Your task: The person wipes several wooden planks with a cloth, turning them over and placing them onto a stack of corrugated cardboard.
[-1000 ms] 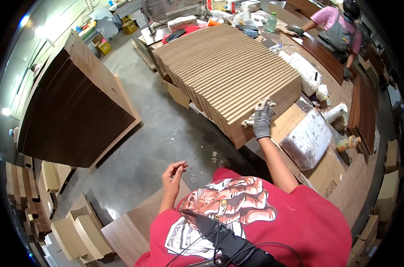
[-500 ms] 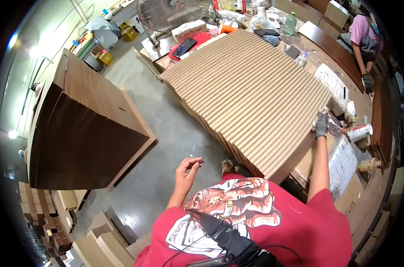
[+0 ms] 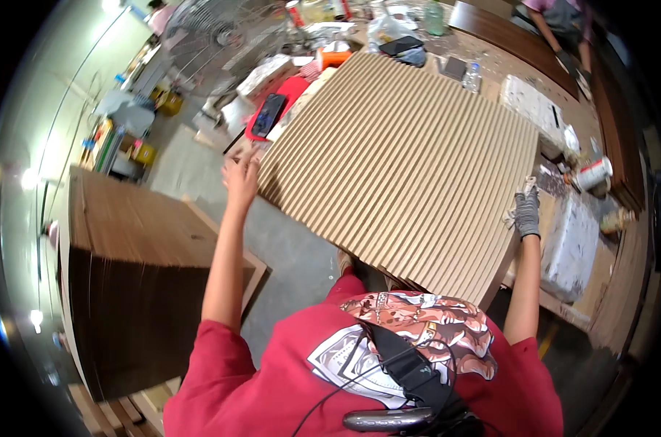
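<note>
A ribbed stack of light-brown boards (image 3: 410,175) fills the middle, the paint-spattered worktop (image 3: 483,52) stretching past it from twelve to four o'clock. Near the stack's nine o'clock corner, the person's bare left hand (image 3: 241,171) is loosely open and holds nothing; whether it touches the boards cannot be told. At the stack's three-to-four o'clock edge, the grey-gloved right hand (image 3: 527,211) is partly closed over a pale rag (image 3: 509,218). A dark smartphone (image 3: 269,114) lies on red material at ten o'clock. At three o'clock, a white cylindrical container (image 3: 592,175) bears red markings, too small to read; the red shirt's (image 3: 272,379) print includes similarly unreadable lettering.
</note>
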{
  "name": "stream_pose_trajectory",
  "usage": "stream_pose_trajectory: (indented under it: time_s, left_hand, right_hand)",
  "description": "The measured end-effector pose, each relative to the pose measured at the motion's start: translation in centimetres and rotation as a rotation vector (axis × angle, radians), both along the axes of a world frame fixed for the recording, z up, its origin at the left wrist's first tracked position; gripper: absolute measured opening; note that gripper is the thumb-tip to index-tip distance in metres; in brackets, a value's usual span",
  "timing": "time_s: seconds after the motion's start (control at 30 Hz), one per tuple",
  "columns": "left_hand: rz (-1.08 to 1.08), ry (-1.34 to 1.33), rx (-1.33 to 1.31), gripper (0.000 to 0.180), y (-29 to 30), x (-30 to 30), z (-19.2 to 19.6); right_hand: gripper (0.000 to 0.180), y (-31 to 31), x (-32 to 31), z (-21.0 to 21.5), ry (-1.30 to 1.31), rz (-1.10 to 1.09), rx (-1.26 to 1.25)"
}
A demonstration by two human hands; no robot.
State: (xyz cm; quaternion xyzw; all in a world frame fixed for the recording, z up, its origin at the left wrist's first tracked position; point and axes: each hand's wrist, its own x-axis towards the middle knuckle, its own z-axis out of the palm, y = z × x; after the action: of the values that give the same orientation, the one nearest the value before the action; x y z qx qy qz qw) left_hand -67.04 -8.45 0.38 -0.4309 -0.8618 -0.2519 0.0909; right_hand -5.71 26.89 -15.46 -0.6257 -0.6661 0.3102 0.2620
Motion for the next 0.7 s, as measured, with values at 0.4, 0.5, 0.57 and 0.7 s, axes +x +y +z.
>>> stream_pose_trajectory:
  time_s: [0.4,0.5,0.57,0.7]
  left_hand:
    - [-0.08,0.244,-0.39,0.06,17.5,-18.2,-10.3]
    - [-0.12,0.293,-0.357,0.055,17.8,-19.0,-10.8]
    - [-0.137,0.319,-0.338,0.049,16.9,-18.8,-10.5]
    - [-0.158,0.361,-0.216,0.042,15.1,-18.5,-8.8]
  right_hand:
    - [0.054,-9.2,-3.2,5.8,0.181,-0.405,-0.116]
    - [0.046,-7.8,-0.5,2.4,0.058,-0.446,-0.033]
    - [0.047,-8.4,-1.4,3.4,0.145,-0.449,-0.066]
    - [0.05,-8.8,-1.7,3.8,0.186,-0.47,-0.019]
